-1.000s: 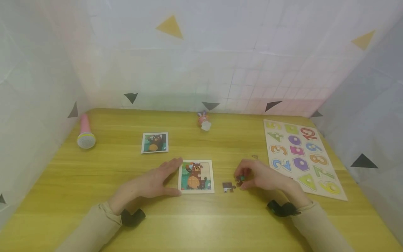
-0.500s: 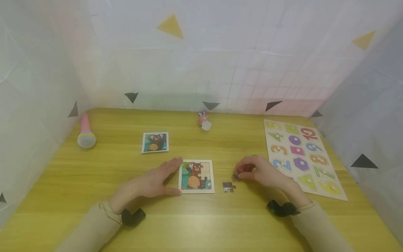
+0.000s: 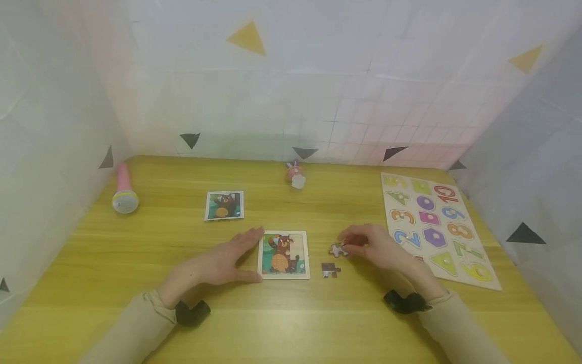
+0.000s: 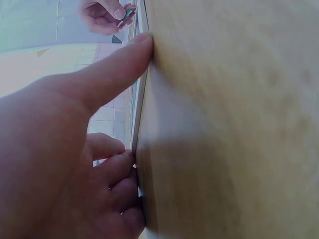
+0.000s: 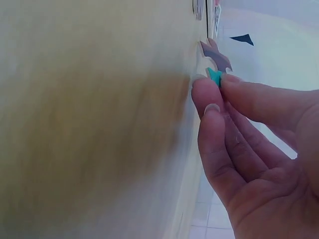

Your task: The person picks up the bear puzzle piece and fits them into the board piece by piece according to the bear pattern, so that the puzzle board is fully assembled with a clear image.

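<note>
A square bear jigsaw puzzle in a pale frame (image 3: 307, 255) lies at the table's middle; its upper right part shows bare backing. My left hand (image 3: 223, 263) rests along the frame's left side, thumb and fingers spread and touching the edge. Between thumb and fingertips, my right hand (image 3: 377, 248) pinches a puzzle piece (image 3: 336, 249) a little right of the frame. In the right wrist view this puzzle piece (image 5: 216, 59) shows brown and teal parts. Another puzzle piece (image 3: 329, 271), dark and pale, lies on the table between the frame and my right hand.
A bear picture card (image 3: 224, 206) lies behind my left hand. Farther back stands a small pink rabbit-eared toy (image 3: 295, 175). The pink toy microphone (image 3: 124, 194) is at far left. A number-and-shape board (image 3: 436, 227) lies to the right, close to my right hand.
My right hand's fingers have turned the pinched puzzle piece, so its paler face now shows, and shifted it slightly back and left. My left hand and the frame have stayed put.
</note>
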`<move>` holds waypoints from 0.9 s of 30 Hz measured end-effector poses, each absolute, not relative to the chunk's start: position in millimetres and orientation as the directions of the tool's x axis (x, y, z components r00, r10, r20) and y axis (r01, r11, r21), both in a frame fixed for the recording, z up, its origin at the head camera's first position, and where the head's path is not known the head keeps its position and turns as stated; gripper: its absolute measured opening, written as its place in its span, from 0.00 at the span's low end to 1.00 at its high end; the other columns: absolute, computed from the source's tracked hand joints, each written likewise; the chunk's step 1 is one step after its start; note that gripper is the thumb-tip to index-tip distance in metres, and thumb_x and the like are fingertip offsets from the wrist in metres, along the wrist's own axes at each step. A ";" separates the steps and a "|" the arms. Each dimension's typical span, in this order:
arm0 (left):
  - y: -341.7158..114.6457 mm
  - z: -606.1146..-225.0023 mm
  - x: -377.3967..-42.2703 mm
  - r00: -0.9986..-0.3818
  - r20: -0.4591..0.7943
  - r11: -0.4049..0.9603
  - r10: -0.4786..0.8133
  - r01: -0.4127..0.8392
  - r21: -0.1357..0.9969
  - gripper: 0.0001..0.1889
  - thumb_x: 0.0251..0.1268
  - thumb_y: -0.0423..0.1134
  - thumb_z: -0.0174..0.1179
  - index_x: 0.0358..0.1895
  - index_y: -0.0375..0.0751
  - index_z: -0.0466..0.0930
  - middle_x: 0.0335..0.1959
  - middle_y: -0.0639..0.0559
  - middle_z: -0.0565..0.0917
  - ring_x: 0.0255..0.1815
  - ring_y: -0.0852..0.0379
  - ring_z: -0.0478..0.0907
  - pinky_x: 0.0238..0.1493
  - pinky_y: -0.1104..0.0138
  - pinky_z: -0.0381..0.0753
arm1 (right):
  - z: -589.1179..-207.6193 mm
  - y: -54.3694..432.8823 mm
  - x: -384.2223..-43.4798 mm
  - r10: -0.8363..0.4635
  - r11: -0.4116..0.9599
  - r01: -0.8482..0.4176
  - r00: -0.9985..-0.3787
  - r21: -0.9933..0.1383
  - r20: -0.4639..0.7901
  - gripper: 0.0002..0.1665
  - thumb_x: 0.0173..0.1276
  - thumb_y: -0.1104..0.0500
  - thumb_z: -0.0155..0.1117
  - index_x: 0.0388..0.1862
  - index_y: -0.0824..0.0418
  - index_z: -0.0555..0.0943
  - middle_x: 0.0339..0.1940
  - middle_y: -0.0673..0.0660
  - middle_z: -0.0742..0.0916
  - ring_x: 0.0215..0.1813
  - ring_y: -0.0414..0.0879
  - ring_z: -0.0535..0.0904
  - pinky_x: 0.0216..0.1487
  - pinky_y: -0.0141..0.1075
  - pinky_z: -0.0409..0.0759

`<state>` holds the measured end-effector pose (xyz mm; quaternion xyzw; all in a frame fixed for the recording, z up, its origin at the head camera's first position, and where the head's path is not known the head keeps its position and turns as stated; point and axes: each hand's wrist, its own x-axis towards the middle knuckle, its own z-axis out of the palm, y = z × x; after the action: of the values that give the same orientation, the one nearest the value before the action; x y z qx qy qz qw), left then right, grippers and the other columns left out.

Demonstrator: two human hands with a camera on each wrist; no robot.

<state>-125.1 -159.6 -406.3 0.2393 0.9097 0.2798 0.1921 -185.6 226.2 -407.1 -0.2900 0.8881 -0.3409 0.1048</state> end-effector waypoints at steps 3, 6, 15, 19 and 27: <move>-159.3 -406.1 -125.2 -0.811 -0.218 0.731 0.543 0.328 0.599 0.55 0.62 0.63 0.64 0.82 0.48 0.40 0.83 0.45 0.43 0.82 0.38 0.41 0.80 0.45 0.46 | -406.7 224.5 -184.8 -0.574 0.604 -0.432 -0.819 -0.670 0.011 0.10 0.67 0.60 0.70 0.47 0.51 0.87 0.40 0.43 0.89 0.42 0.36 0.85 0.48 0.32 0.84; -159.3 -405.4 -125.2 -0.813 -0.221 0.735 0.539 0.326 0.595 0.55 0.61 0.63 0.64 0.82 0.48 0.40 0.83 0.45 0.43 0.82 0.39 0.41 0.80 0.45 0.46 | -408.2 219.5 -184.3 -0.553 0.588 -0.391 -0.833 -0.708 0.001 0.10 0.67 0.59 0.70 0.47 0.51 0.87 0.41 0.45 0.90 0.42 0.37 0.86 0.49 0.31 0.84; -158.8 -403.0 -124.8 -0.812 -0.230 0.738 0.537 0.319 0.594 0.55 0.61 0.63 0.65 0.82 0.49 0.40 0.83 0.46 0.43 0.82 0.39 0.41 0.80 0.45 0.46 | -406.7 178.3 -184.1 -0.506 0.618 -0.300 -0.859 -0.726 -0.076 0.10 0.66 0.52 0.71 0.47 0.46 0.87 0.41 0.43 0.90 0.43 0.38 0.86 0.50 0.36 0.84; -158.8 -402.7 -124.5 -0.810 -0.229 0.735 0.539 0.321 0.597 0.55 0.61 0.63 0.65 0.82 0.48 0.40 0.83 0.45 0.43 0.82 0.38 0.41 0.79 0.44 0.46 | -401.5 159.0 -183.4 -0.519 0.600 -0.289 -0.850 -0.746 -0.089 0.10 0.66 0.54 0.71 0.46 0.49 0.87 0.41 0.44 0.90 0.44 0.40 0.86 0.52 0.39 0.84; -159.6 -404.4 -124.1 -0.812 -0.224 0.726 0.539 0.313 0.612 0.54 0.62 0.63 0.64 0.82 0.47 0.41 0.83 0.44 0.43 0.82 0.37 0.41 0.79 0.43 0.46 | -399.0 137.0 -180.8 -0.554 0.573 -0.274 -0.824 -0.772 -0.118 0.05 0.67 0.58 0.70 0.40 0.48 0.88 0.38 0.43 0.89 0.43 0.40 0.84 0.50 0.39 0.83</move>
<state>-124.1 -159.6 -404.4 0.2348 0.9078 0.2859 0.1975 -180.8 137.0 -399.0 -0.2381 0.8691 -0.3959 0.1766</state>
